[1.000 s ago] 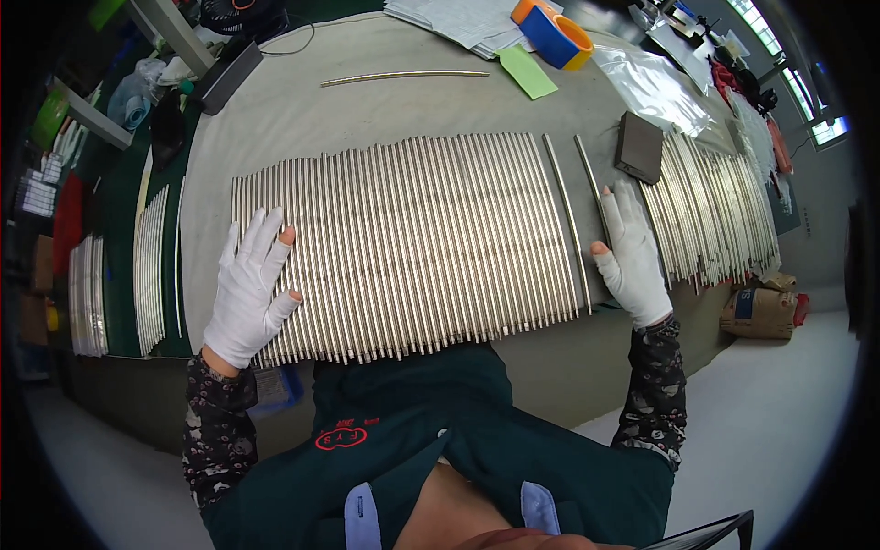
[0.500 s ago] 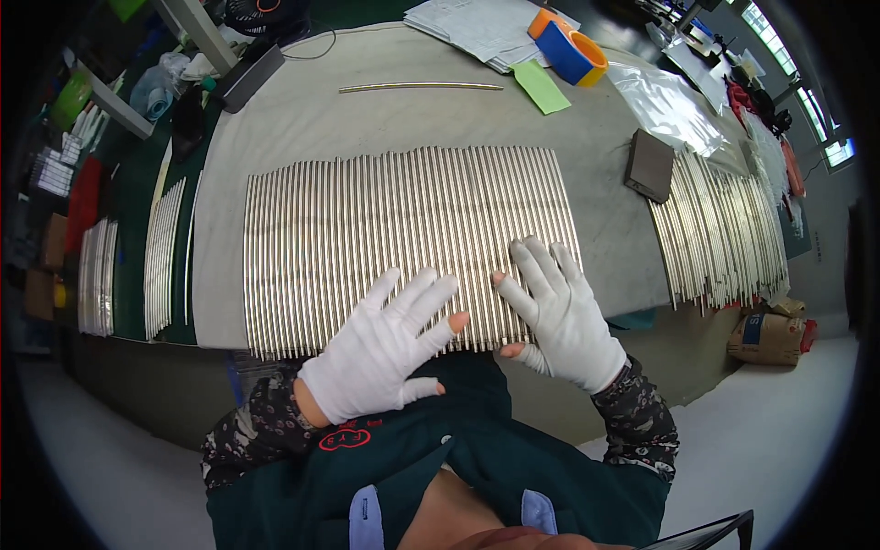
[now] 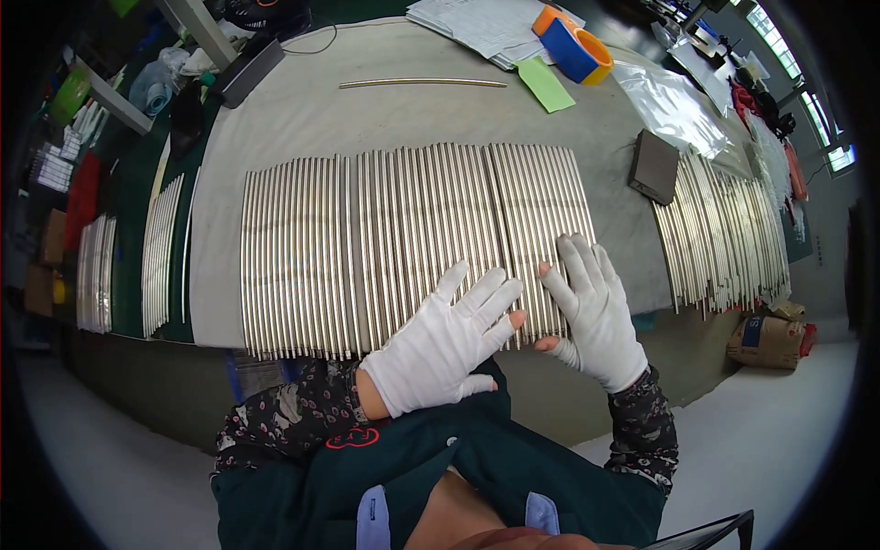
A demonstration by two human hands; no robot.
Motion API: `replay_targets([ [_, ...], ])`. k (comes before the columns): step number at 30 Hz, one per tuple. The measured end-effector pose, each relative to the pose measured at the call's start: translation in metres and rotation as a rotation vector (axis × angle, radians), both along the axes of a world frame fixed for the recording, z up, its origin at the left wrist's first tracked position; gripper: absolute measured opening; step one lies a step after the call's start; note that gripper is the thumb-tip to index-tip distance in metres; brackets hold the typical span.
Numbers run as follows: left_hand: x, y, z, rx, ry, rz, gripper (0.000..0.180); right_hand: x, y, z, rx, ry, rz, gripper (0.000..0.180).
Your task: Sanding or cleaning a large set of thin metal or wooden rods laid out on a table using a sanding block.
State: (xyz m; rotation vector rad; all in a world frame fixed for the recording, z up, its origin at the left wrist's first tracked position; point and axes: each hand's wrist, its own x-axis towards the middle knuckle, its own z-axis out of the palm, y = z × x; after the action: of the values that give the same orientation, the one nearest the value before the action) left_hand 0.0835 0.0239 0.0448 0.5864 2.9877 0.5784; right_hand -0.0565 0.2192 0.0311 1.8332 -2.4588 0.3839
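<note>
While both palms face down, the left hand lies open, fingers slightly spread over the near ends of the metal rods, and the right hand lies open across the rightmost of them; neither is closed around anything. Pressure cannot be judged from this view. Flat palms presumably suit round stock, bearing on many rods at once. White gloves leave thumb and index tips bare, likely to guard the finish yet spare the touch. The rods form one wide row on the bench, near ends at the front edge, probably for easy reach; two narrow gaps part the row into three groups. To the right, a dark block rests at the upper left corner of a second pile of rods, perhaps as a weight or stop against rolling. One loose rod lies crosswise beyond the row, apart, possibly set aside. Farther back: green slip, blue and orange roll, papers. Far left, a smaller set of rods lies well apart.
</note>
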Motion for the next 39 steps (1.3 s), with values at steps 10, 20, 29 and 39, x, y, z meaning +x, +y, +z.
replay_targets([
  [10,-0.002,0.004,-0.003,0.013,0.011,-0.021,0.07,0.003,0.003,-0.003,0.024,0.039,-0.028,0.086],
  [20,-0.005,0.01,-0.009,-0.01,0.052,-0.072,0.071,0.002,0.002,-0.003,-0.043,0.001,-0.022,0.083],
  [29,0.003,0.011,0.002,-0.047,0.063,-0.201,0.069,0.001,0.001,-0.002,-0.052,-0.004,-0.011,0.085],
  [39,0.054,-0.045,0.016,-0.075,0.056,0.147,0.069,0.001,0.006,0.002,-0.014,-0.046,-0.036,0.083],
])
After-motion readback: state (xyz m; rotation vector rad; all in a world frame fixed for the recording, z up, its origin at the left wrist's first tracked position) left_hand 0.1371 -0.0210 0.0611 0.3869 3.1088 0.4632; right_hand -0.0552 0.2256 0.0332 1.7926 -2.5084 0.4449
